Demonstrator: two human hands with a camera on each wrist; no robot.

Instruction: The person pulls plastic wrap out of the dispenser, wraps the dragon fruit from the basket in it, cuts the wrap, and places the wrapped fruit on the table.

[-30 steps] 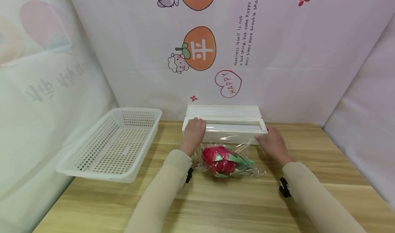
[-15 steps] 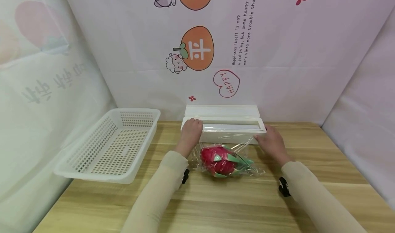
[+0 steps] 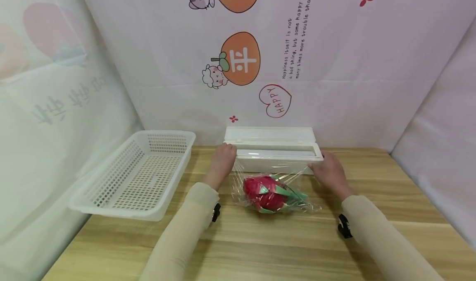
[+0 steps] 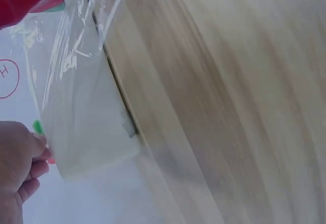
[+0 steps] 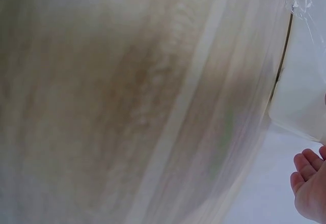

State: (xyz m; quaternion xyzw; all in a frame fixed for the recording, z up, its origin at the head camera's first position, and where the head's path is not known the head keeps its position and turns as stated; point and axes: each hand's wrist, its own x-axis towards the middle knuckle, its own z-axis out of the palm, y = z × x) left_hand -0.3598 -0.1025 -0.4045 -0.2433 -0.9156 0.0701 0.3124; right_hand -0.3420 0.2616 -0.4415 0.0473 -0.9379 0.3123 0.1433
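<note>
A long white cling film box [image 3: 273, 165] stands at the back of the table, its lid [image 3: 269, 134] raised and a white roll [image 3: 275, 153] inside. Clear film [image 3: 295, 179] runs from its front edge down over a red dragon fruit [image 3: 264, 194] with green scales. My left hand [image 3: 223, 161] grips the box's front left corner with curled fingers; film creases converge there. In the left wrist view, small green and red bits show beside its fingertips [image 4: 38, 168]. My right hand [image 3: 329, 173] holds the right end, thumb in front; its other fingers are mostly hidden in the head view.
A white perforated basket [image 3: 148, 182] sits at the left, partly over the table's edge. Printed white sheeting [image 3: 334, 107] rises close behind the box and along both sides. Wood-grain tabletop [image 3: 267, 248] extends in front of the fruit.
My left hand has slid left along the box's front edge to its corner, and more of the roll shows. The right hand, box and dragon fruit stay nearly in place.
</note>
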